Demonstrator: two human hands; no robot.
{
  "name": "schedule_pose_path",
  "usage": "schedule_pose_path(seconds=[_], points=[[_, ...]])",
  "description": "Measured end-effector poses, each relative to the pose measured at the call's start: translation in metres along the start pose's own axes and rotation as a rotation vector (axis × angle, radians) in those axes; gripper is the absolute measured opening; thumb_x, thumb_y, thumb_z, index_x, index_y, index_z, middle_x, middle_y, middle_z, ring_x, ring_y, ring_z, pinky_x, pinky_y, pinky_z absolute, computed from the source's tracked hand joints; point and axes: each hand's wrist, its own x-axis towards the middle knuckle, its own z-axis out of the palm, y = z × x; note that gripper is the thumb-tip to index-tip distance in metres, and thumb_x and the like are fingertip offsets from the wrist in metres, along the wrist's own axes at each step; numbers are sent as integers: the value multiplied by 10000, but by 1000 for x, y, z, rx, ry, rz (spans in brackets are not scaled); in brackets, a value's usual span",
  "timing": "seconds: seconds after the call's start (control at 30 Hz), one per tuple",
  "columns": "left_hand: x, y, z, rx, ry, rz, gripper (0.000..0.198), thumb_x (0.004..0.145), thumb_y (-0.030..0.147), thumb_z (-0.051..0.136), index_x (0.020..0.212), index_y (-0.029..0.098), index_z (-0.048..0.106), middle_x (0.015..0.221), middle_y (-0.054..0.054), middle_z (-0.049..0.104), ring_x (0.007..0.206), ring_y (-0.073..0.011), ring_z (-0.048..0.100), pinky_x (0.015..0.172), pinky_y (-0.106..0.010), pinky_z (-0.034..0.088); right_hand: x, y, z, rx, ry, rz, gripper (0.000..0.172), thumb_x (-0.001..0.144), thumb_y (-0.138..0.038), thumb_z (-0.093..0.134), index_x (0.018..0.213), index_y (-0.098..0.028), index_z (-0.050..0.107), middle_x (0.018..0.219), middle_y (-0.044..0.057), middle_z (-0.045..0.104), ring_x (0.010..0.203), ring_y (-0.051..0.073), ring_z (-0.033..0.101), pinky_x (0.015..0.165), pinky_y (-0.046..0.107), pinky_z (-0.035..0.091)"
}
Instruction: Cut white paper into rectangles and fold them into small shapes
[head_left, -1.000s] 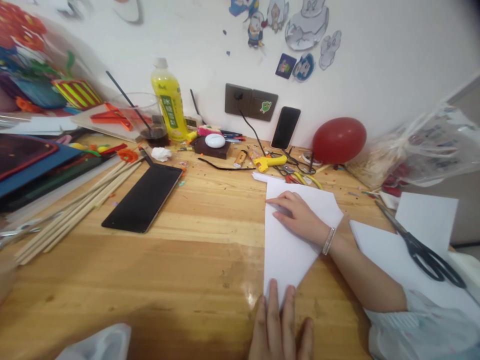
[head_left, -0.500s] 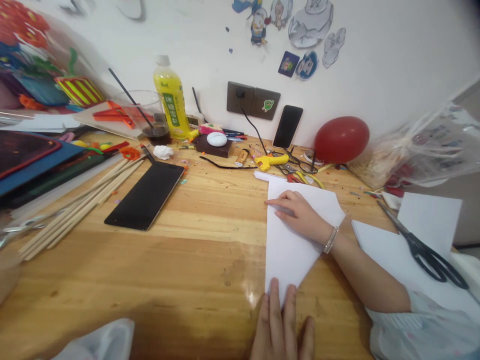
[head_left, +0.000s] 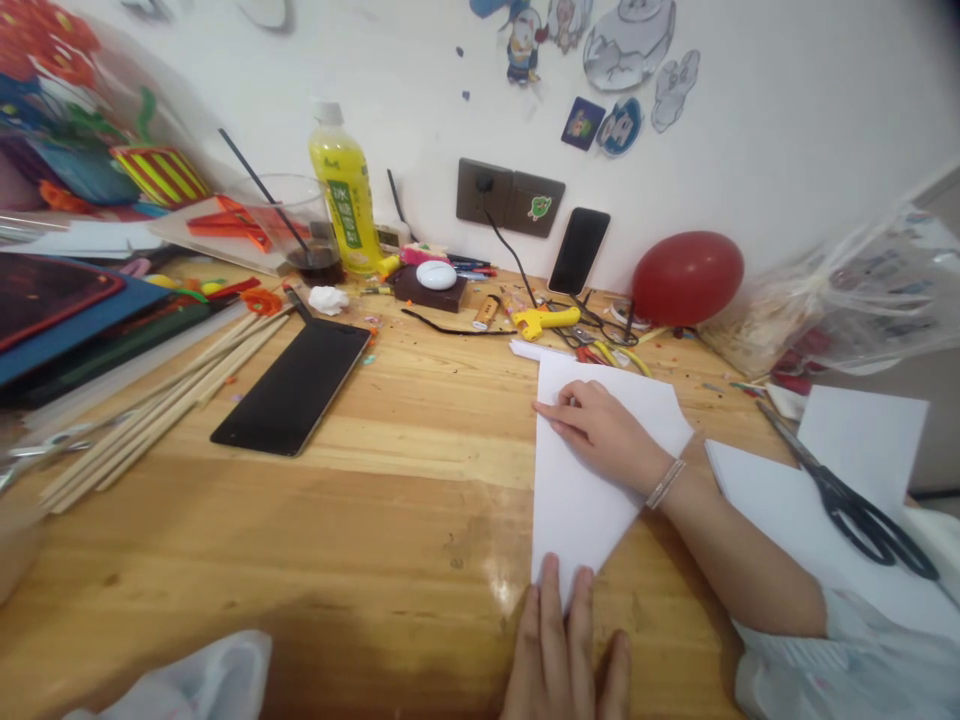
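A folded white sheet of paper (head_left: 581, 490), shaped like a triangle pointing toward me, lies on the wooden table (head_left: 375, 520). My left hand (head_left: 566, 650) rests flat at the bottom of the view. Its fingers are stretched out, and the fingertips press on the paper's near tip. My right hand (head_left: 604, 430), with a bracelet on the wrist, lies on the upper part of the paper. Its fingers are extended and press along the left folded edge. Neither hand grips anything.
More white sheets (head_left: 795, 510) with black scissors (head_left: 847, 500) on them lie to the right. A black tablet (head_left: 296, 385), wooden sticks (head_left: 165, 410), a yellow bottle (head_left: 341, 200), a red balloon (head_left: 686, 278), a phone (head_left: 577, 250) and a plastic bag (head_left: 847, 290) crowd the far edge.
Both hands stay pressed on the paper. My right fingertips have shifted slightly along the left fold, and the view has drifted a little.
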Motion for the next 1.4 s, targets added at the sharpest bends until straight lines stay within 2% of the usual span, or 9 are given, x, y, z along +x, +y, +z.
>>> schedule_pose_path(seconds=[0.23,0.33,0.47,0.73,0.93,1.1,1.27,1.4], points=[[0,1,0,7,11,-11,284,818,447,564,1094,388,591,1041,11,699,936,-264,643,852,-420,334,-1,-4,-7,-29,-53,-28,350,863,-289,488,1196,-227,575,968,107,558,860,255,485,765,412,433],[1,1,-1,21,-13,-1,237,817,479,548,1037,420,613,1037,25,699,952,-265,637,854,-424,331,-1,-8,-9,-46,-68,-14,420,822,-385,545,1211,-227,561,973,106,553,864,267,484,756,414,431],[2,0,-4,26,2,-15,265,825,427,558,1088,412,588,1031,23,700,942,-258,641,849,-415,341,-1,-13,-10,-85,-65,11,501,763,-447,605,1207,-218,564,966,110,550,844,278,484,740,429,430],[-2,3,-2,-5,-57,1,342,802,429,592,1142,397,565,1101,-15,674,1006,-279,612,885,-432,332,-2,-13,-7,-86,-50,9,488,774,-453,595,1199,-215,566,970,110,543,845,270,475,746,421,426],[-1,2,-7,13,-111,5,337,849,423,526,1185,400,529,1134,-23,654,1017,-267,608,891,-433,329,-2,-13,-6,-88,-46,16,502,764,-456,605,1189,-191,575,968,111,542,846,268,473,748,411,422],[-1,-1,-6,8,-82,30,289,853,434,507,1133,392,564,1094,-17,675,983,-287,622,879,-455,310,-3,-12,-5,-83,-27,7,479,774,-462,591,1185,-217,574,961,103,544,834,262,473,735,403,419],[-2,-3,-5,18,-94,96,357,850,424,495,1193,332,529,1122,-63,659,986,-323,612,866,-501,303,-3,-11,-5,-91,-30,6,488,774,-465,595,1186,-203,571,962,98,537,837,255,466,754,391,414],[-1,-3,-5,36,-68,81,311,862,402,479,1159,340,550,1089,-40,673,988,-298,615,865,-479,321,-2,-12,-5,-100,-44,13,500,772,-466,595,1187,-188,573,962,101,539,842,256,464,753,394,419]])
